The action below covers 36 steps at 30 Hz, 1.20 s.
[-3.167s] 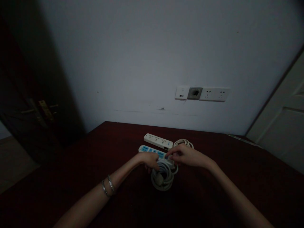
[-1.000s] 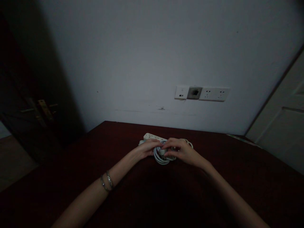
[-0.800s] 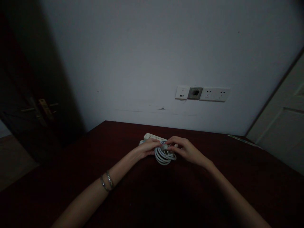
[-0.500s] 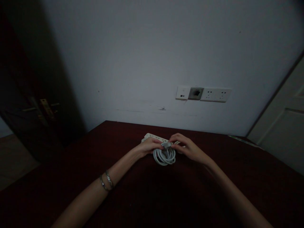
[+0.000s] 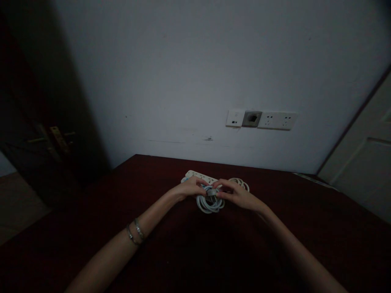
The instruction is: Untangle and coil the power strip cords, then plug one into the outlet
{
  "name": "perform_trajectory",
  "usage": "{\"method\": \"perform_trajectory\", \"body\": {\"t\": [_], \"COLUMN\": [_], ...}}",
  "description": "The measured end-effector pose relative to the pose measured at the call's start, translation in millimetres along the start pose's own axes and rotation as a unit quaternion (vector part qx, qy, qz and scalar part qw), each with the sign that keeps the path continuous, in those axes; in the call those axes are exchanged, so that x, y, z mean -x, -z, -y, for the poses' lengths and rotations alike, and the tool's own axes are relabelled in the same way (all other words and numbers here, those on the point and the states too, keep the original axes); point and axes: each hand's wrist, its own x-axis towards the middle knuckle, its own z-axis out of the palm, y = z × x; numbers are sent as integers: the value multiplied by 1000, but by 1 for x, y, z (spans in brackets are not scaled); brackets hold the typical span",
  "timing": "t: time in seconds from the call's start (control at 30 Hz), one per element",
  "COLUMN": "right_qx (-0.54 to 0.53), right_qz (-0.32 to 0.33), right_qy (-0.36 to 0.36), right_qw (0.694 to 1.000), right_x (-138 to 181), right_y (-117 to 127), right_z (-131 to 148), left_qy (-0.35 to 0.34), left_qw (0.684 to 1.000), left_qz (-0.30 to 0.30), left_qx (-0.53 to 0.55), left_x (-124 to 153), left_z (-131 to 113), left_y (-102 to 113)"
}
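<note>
On a dark red table (image 5: pixel 152 228), my left hand (image 5: pixel 190 189) and my right hand (image 5: pixel 233 192) meet over a coiled white cable (image 5: pixel 209 203). Both hands are closed on the top of the coil, fingertips pinching where its plug (image 5: pixel 210 191) sits. The power strip that the cable belongs to is mostly hidden under my left hand. Just behind my hands lies a white power strip (image 5: pixel 198 176), with a second cable coil (image 5: pixel 240 182) to its right.
A row of wall sockets (image 5: pixel 261 119) sits on the white wall above the table's far edge. A dark door with a brass handle (image 5: pixel 56 138) stands at the left, a pale door (image 5: pixel 363 162) at the right. Bracelets circle my left wrist (image 5: pixel 134 234).
My hands and the coiled cable have moved away from me, close against the white power strip. The blue-faced strip seen earlier is now covered by my left hand.
</note>
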Motion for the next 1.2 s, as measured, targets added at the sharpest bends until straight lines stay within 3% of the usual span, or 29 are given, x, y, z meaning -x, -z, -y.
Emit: {"method": "perform_trajectory", "body": {"t": [0.23,0.43,0.8,1.07,1.2], "right_qx": [-36,-24,-54,-142,-124], "right_qz": [-11,-13,-28,-6,-23], "right_qy": [-22,-13,-44,-101,-109], "right_qw": [999,1000,997,985,986], "right_x": [-1,-2,-2,-6,-8], "right_y": [-2,-7,-13,-20,-19], "right_z": [-7,-6,-5,-3,-5], "left_qy": [-6,3,-5,18,16], "left_qw": [1000,1000,999,998,993], "left_qz": [-17,22,31,39,55], "left_qx": [15,11,26,-46,-99], "left_x": [1,-2,-3,3,8], "left_z": [-3,4,5,-4,-9], "left_y": [0,6,6,6,6]}}
